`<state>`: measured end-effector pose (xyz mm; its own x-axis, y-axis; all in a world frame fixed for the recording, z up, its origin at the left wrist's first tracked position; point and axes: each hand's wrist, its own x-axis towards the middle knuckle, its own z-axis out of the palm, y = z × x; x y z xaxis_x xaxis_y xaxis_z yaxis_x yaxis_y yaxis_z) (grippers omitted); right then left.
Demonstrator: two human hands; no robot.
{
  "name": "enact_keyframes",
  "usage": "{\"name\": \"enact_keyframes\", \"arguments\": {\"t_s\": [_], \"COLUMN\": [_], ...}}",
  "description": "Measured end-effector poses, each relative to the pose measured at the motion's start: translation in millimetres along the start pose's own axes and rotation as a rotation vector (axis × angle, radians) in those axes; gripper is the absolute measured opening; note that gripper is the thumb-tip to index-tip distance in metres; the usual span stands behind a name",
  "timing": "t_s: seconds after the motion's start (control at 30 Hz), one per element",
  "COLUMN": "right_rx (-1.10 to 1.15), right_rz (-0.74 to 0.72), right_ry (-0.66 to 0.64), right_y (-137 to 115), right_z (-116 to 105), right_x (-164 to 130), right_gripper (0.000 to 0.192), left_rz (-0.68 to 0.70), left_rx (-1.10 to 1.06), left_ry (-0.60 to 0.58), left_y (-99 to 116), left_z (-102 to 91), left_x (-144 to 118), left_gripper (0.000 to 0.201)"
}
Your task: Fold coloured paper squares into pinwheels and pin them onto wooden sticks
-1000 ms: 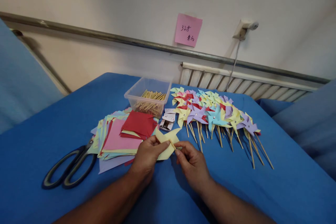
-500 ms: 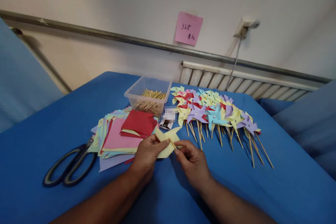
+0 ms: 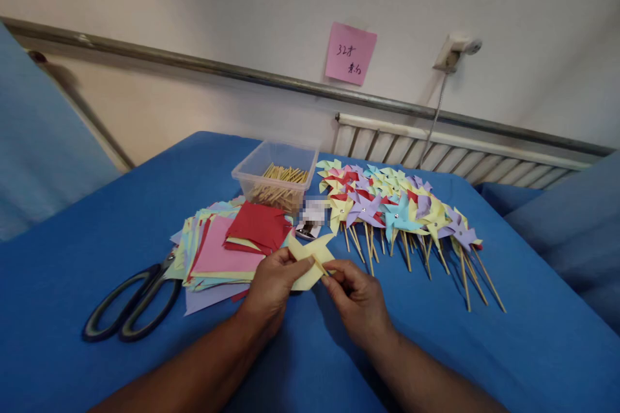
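A pale yellow paper pinwheel [image 3: 320,249] is held in front of me at the middle of the table. My left hand [image 3: 272,285] pinches it from the left, the thumb pressing a short wooden stick [image 3: 318,263] against the paper. From the right, my right hand [image 3: 357,300] closes thumb and forefinger around the lower end of that stick. The pinwheel's centre is partly covered by the left thumb. Just beyond it lies a small container [image 3: 310,222], partly blurred, with dark bits at its near end.
Paper sheets [image 3: 220,245] are stacked at left, red ones on top. Dark-handled scissors [image 3: 130,303] lie beside them. A clear plastic box [image 3: 242,173] of wooden sticks stands behind. Many finished pinwheels [image 3: 397,213] lie at right on the blue cloth [image 3: 465,361]. A radiator [image 3: 465,155] is behind.
Both hands keep their hold on the pinwheel and stick with hardly any movement. The whole view has shifted very slightly.
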<state>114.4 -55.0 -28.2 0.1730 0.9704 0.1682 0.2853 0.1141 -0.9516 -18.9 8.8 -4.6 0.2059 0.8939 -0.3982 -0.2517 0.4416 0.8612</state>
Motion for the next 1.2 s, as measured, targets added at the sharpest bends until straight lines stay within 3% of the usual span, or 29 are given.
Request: {"name": "enact_keyframes", "arguments": {"t_s": [0.3,0.6,1.2], "right_rx": [-0.11,-0.214,-0.164], "right_rz": [-0.077,-0.26,-0.229], "right_ry": [0.005,-0.017,0.009], "right_y": [-2.2,-6.1,-1.7], "right_z": [-1.8,-6.1,-4.8], "right_x": [0.6,-1.3,-0.5], "right_gripper": [0.019,0.03,0.029], "left_rz": [0.011,0.025,0.009], "left_rx": [-0.015,0.019,0.03], "left_ry": [-0.004,-0.01,-0.003], "left_y": [0.0,-1.8,-2.0], "left_z": [0.3,-1.2,-3.5], "left_x": [-0.7,-0.3,2.1], "left_gripper": [0.033,0.031,0.03]}}
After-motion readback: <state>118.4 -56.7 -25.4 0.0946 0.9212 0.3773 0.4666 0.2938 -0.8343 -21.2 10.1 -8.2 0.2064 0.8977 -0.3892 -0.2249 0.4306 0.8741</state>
